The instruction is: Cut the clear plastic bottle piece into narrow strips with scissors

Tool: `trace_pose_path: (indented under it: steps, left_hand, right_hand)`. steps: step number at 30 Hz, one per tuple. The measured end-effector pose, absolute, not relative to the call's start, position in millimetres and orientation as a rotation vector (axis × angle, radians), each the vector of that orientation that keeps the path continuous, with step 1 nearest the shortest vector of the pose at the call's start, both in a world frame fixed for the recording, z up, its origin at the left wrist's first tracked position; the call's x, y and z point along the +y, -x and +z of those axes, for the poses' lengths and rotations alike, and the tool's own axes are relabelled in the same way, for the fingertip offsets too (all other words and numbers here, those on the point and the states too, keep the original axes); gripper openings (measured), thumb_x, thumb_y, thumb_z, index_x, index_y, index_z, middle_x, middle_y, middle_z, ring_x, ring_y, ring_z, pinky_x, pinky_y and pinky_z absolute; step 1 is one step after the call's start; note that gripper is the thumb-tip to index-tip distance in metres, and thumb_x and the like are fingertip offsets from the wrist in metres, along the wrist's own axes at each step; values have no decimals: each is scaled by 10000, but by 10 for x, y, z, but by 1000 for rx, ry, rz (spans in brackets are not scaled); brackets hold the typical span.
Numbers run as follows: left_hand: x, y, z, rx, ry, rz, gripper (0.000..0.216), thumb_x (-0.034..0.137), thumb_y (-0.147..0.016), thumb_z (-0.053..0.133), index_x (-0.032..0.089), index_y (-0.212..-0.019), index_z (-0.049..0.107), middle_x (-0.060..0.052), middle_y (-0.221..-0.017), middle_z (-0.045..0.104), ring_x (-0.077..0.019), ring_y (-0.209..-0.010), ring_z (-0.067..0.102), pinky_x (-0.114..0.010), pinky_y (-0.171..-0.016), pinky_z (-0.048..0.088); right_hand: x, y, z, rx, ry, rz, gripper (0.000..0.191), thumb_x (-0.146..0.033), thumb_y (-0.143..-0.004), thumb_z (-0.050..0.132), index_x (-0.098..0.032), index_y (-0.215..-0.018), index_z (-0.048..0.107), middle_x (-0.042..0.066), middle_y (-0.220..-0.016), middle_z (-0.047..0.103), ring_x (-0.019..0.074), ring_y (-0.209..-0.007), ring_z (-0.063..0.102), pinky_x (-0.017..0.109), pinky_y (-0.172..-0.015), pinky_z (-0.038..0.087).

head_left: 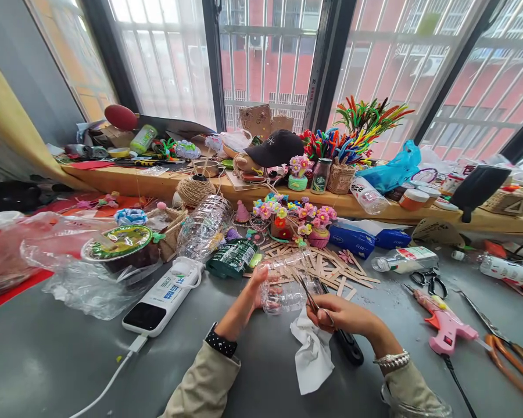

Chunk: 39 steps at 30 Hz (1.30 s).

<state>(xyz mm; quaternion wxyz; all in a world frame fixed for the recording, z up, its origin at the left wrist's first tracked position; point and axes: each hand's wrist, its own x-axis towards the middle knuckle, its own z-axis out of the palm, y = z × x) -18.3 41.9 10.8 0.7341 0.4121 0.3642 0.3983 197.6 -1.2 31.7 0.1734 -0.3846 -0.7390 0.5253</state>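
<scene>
My left hand (261, 288) is wrapped round a clear plastic bottle (283, 290) that lies on its side, tilted, above the grey table. In my right hand (342, 314) is a pair of scissors (308, 293), held by the handles, with the blades pointing up and left at the bottle's right end. Whether the blades touch the plastic I cannot tell. Below the bottle lies a crumpled white tissue (312, 357). A black-handled tool (349, 347) rests beside it under my right hand; its far end is partly hidden.
Wooden sticks (331, 267) are strewn behind my hands. To the right lie a pink glue gun (447, 319), small black scissors (429, 283) and large orange-handled scissors (512, 360). A power bank (163, 299) with a cable and a larger clear bottle (204, 226) stand left.
</scene>
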Motion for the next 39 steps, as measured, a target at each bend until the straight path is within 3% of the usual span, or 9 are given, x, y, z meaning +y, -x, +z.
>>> trace_pose_path:
  steps: [11,18,30,39]
  left_hand:
    - [368,128,118,909,-1029,1062,806,632,-652,560,224,-1297,300,-131,-1169,473,-260,-972,539,-323,-668,500]
    - [348,110,133,901,-1059,1154,789,630,-645,572,208,-1263,321,-133,-1157,468,-273,-973,536,-339,-681,498]
    - [352,87,112,850,-977,1113,825,676,-614,562,215,-1261,339,-120,-1119,506,-255,-916,575,-307,-625,491]
    - [378,92,75,887,-940,1169,816,650,-600,597,217,-1246,351,-123,-1121,507,-264,-929,574,-292,-602,490]
  right_hand:
    - [-103,-1945,432,-2174,1271,1367,612,-770,-765,233,-188,-751,420,-27,-664,389,107,-569,388,237,-529,350]
    - [-113,-1919,431,-2185,1291,1202,596,-753,-781,225,-194,-689,409,-26,-634,396,106,-571,355,224,-504,325]
    - [-81,-1920,273,-1966,1194,1330,635,-788,-710,349,-177,-549,410,-46,-492,355,65,-443,286,206,-408,210]
    - [-68,-1862,286,-1968,1285,1100,645,-761,-733,359,-174,-477,433,-40,-463,337,73,-447,288,224,-433,199]
